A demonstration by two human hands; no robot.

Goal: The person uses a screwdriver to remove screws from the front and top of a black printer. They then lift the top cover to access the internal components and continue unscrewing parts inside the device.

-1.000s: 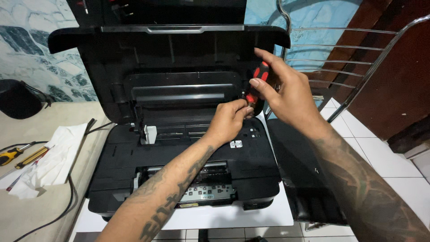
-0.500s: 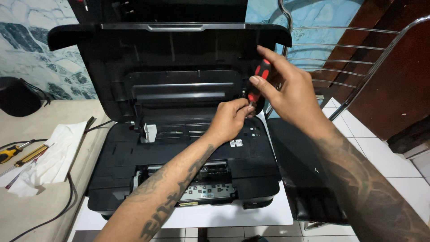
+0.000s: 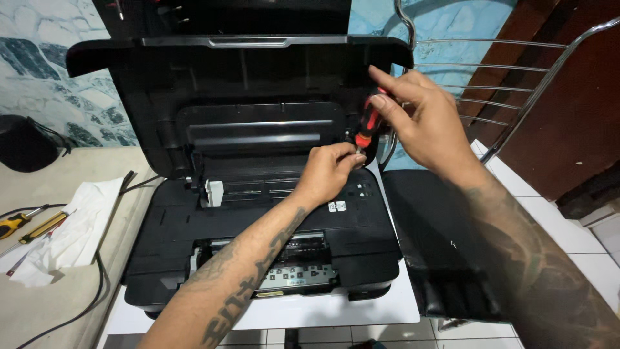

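Printer: a large black plastic inkjet printer (image 3: 258,213) sits with its lid raised, on a white board set on the counter; a gap in its front shows the inner carriage and a circuit board.
Lid: the black hinged scanner lid (image 3: 239,71) stands tilted back, its underside facing the camera.
Counter: the beige counter (image 3: 39,297) lies to the left of the printer.
Black panel: a flat black plastic panel (image 3: 433,239) lies just beside the printer's right edge.
Chair: a chrome wire chair frame (image 3: 516,97) stands behind the right hand.
Bag: a dark round pouch (image 3: 26,142) rests far left on the counter, against the wall.
Tissue: a crumpled white paper tissue (image 3: 64,232) lies on the counter left of the printer, a black cable running beside it.
Right hand: the right hand (image 3: 426,123) is raised at the lid's right hinge, its grip pinching the handle of the screwdriver between thumb and fingers.
Left hand: the left hand (image 3: 329,171) hovers over the printer's right rear corner, fingertips pressed together around the screwdriver's lower end.
Screwdriver: the small red-and-black-handled screwdriver (image 3: 367,126) stands nearly upright, tip down by the hinge, between both hands.
Spare tools: yellow-handled tools (image 3: 26,226) lie at the far left edge.
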